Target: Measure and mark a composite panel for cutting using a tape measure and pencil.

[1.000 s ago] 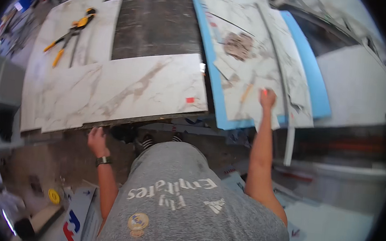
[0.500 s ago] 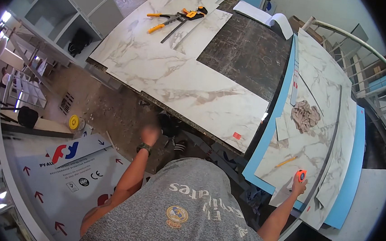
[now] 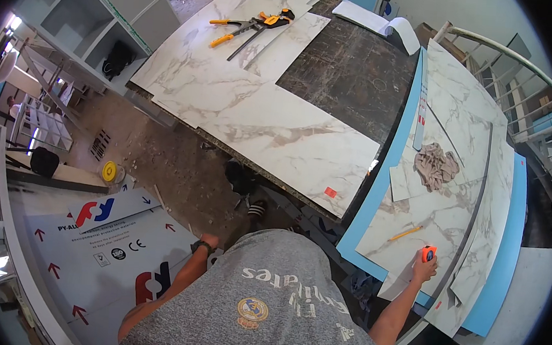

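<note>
My right hand is closed round an orange tape measure, resting on or just above a white marble-patterned sheet at the right. A yellow pencil lies on that sheet a little beyond the tape measure. Farther up are a crumpled brown cloth and a long thin dark strip. Close to my body at the left is my left hand, with a watch on its wrist; its fingers are too hidden to read, and no object shows in it.
In front stands a dark-topped table partly covered by marble-patterned panels. Yellow-handled cutters and an orange-and-black clamp lie there. Printed white boards are at the lower left, beside a yellow-lidded tub. Grey shelving rises far left.
My left hand, blurred before, has drawn back toward my body. My right hand stays near the same spot with the tape measure, apparently a touch lower in view.
</note>
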Action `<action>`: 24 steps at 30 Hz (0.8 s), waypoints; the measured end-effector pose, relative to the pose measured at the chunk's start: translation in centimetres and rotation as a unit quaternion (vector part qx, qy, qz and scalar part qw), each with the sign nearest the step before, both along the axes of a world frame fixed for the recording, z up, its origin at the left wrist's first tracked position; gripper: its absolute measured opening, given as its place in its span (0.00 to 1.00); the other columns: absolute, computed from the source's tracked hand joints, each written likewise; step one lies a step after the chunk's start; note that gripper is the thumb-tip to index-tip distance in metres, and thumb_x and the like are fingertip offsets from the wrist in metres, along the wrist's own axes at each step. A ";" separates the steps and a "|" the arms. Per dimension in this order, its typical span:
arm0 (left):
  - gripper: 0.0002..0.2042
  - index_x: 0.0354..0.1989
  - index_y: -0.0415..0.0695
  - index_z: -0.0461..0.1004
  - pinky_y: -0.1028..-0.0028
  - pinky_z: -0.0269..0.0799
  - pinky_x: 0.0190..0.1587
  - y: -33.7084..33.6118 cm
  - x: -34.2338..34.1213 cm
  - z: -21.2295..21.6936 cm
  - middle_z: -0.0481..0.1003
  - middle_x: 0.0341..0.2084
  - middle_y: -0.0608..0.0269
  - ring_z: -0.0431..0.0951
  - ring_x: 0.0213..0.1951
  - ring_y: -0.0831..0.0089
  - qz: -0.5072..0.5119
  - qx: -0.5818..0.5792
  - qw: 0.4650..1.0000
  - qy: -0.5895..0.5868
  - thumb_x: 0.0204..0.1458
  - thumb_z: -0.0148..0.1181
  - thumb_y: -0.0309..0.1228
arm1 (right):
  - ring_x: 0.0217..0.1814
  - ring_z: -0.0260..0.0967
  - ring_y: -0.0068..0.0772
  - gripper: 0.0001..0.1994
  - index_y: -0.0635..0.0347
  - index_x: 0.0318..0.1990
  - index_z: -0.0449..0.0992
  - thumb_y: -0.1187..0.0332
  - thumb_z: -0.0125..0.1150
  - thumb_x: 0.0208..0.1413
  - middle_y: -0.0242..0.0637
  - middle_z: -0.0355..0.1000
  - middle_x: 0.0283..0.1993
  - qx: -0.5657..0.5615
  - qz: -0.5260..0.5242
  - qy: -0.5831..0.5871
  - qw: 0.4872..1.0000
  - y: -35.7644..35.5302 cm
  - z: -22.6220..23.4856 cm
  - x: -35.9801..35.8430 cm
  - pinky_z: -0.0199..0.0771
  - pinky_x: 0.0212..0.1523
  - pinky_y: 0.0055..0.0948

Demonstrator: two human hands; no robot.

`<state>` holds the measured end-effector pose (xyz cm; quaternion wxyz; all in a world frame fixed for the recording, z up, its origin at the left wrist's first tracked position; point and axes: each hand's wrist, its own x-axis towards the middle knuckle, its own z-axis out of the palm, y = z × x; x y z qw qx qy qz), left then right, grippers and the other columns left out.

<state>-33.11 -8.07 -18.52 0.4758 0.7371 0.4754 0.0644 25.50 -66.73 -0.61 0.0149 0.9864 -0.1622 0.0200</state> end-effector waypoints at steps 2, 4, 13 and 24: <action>0.23 0.45 0.39 0.84 0.61 0.78 0.47 0.8 2.2 0.3 0.84 0.41 0.51 0.83 0.41 0.52 -0.015 -0.009 1.000 -0.012 0.51 0.66 0.48 | 0.62 0.65 0.62 0.41 0.55 0.66 0.62 0.34 0.61 0.56 0.54 0.66 0.62 -0.013 0.022 0.002 1.000 0.1 -0.2 0.4 0.70 0.58 0.60; 0.23 0.45 0.39 0.84 0.61 0.77 0.47 1.5 4.5 0.8 0.84 0.42 0.51 0.83 0.42 0.52 -0.034 -0.016 0.999 -0.025 0.51 0.65 0.48 | 0.61 0.65 0.62 0.40 0.56 0.65 0.62 0.34 0.61 0.56 0.53 0.67 0.61 -0.026 0.039 0.002 0.999 -0.1 -0.4 0.7 0.71 0.57 0.60; 0.23 0.45 0.40 0.84 0.62 0.77 0.50 2.5 12.0 1.3 0.84 0.43 0.53 0.82 0.44 0.52 0.020 -0.124 0.975 0.183 0.51 0.66 0.48 | 0.46 0.74 0.50 0.33 0.62 0.52 0.68 0.38 0.61 0.59 0.48 0.74 0.45 0.154 0.045 -0.205 0.966 -1.8 1.9 2.2 0.76 0.48 0.47; 0.22 0.44 0.40 0.84 0.63 0.78 0.49 0.1 6.4 -3.1 0.84 0.43 0.50 0.82 0.44 0.52 -0.130 0.060 0.990 -0.010 0.51 0.67 0.47 | 0.39 0.72 0.41 0.30 0.68 0.63 0.69 0.49 0.50 0.68 0.46 0.76 0.45 0.895 0.047 -0.136 0.422 9.8 15.2 -4.8 0.73 0.47 0.35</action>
